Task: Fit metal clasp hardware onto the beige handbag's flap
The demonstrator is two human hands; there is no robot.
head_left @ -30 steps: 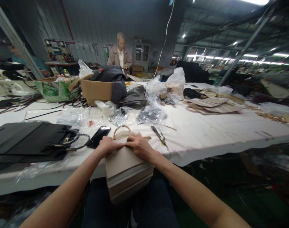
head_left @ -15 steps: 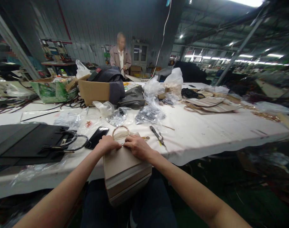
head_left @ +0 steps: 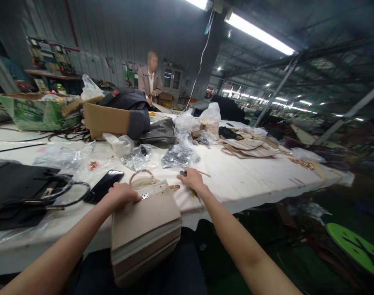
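Observation:
A beige handbag (head_left: 147, 219) rests on my lap against the table's edge, its round handle (head_left: 142, 171) pointing away from me. On its top panel lies a small silver metal plate (head_left: 144, 196). My left hand (head_left: 123, 194) rests on the bag with its fingertips pinching or pressing at the plate's left end. Right of the bag, my right hand (head_left: 191, 180) is closed round a dark-handled tool (head_left: 183, 173), mostly hidden under the fingers. A black phone (head_left: 105, 185) lies left of the bag.
Black bags (head_left: 17, 192) lie at the left. Behind are plastic-wrapped parts (head_left: 181, 155), a cardboard box (head_left: 105, 119) and a green box (head_left: 41, 112). Flat beige pieces (head_left: 248, 147) lie right. A person (head_left: 150, 80) stands beyond the table; a green stool (head_left: 356, 250) is lower right.
My right hand has left the bag, moved right and closed on the tool lying on the table. The metal plate now shows beside my left fingers. The view has shifted to the right.

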